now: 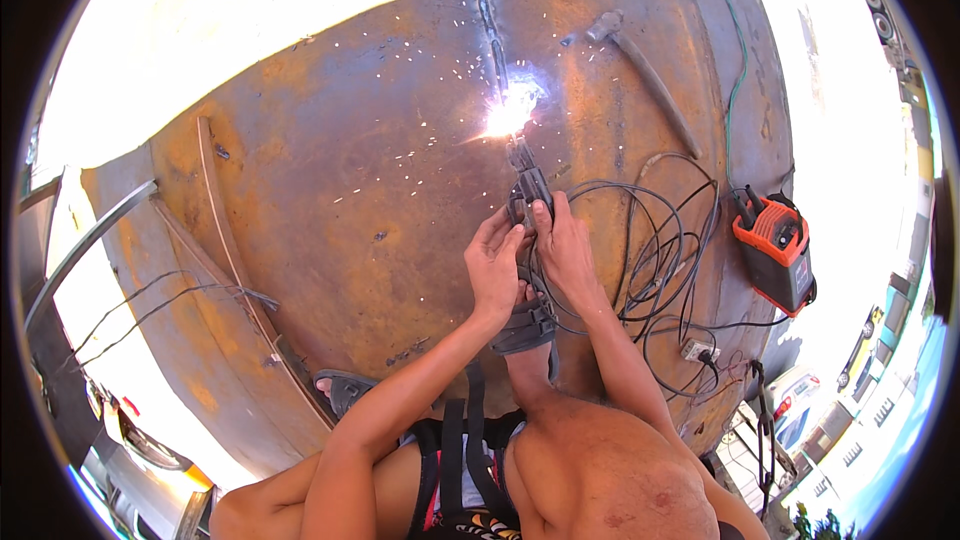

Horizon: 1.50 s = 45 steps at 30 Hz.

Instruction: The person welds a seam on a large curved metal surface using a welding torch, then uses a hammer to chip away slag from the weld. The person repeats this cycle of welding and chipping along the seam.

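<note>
A black electrode holder (532, 183) points away from me at a rusty steel plate (400, 180). My right hand (566, 250) wraps its handle from the right, thumb along the top. From the left, my left hand (495, 258) closes on the same handle, fingers bent and partly hidden. At the holder's far end a bright welding arc (513, 115) glares and throws sparks, so the electrode tip and the metal under it cannot be made out. Beyond the glare, a dark weld seam (489, 20) runs toward the plate's far edge.
A hammer (650, 80) lies at the far right. Coiled black cables (665, 250) spread near an orange-and-black welding machine (778, 250) and a white socket block (700, 351). Long metal strips (225, 220) lie on the left. My sandalled foot (345, 390) rests on the plate.
</note>
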Each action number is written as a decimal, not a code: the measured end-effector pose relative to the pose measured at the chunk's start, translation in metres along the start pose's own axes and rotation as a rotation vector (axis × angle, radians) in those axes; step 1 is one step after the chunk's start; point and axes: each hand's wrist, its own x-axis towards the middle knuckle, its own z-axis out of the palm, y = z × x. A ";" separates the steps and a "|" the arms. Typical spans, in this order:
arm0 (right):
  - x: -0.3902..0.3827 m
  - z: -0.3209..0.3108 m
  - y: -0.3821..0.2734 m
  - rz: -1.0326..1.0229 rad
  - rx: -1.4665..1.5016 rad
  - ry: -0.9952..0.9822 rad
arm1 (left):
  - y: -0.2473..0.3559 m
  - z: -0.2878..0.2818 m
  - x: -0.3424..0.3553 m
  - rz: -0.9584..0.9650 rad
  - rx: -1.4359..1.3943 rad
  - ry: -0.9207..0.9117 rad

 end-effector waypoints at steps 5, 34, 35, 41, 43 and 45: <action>-0.001 -0.002 -0.003 0.001 -0.018 0.013 | -0.001 0.000 0.001 -0.011 0.000 0.003; -0.001 0.000 0.001 0.000 -0.023 0.004 | -0.001 0.001 -0.001 0.009 0.021 0.016; -0.001 0.000 0.001 -0.002 -0.020 0.005 | -0.002 0.000 0.000 0.009 0.019 0.016; 0.000 0.001 0.004 0.003 -0.022 0.006 | 0.002 0.003 -0.002 -0.041 -0.007 0.016; 0.000 0.001 0.004 0.009 -0.027 0.001 | 0.001 0.002 -0.001 -0.026 -0.001 0.019; 0.000 0.000 0.002 0.014 -0.028 -0.002 | 0.000 0.002 -0.001 -0.009 0.009 0.016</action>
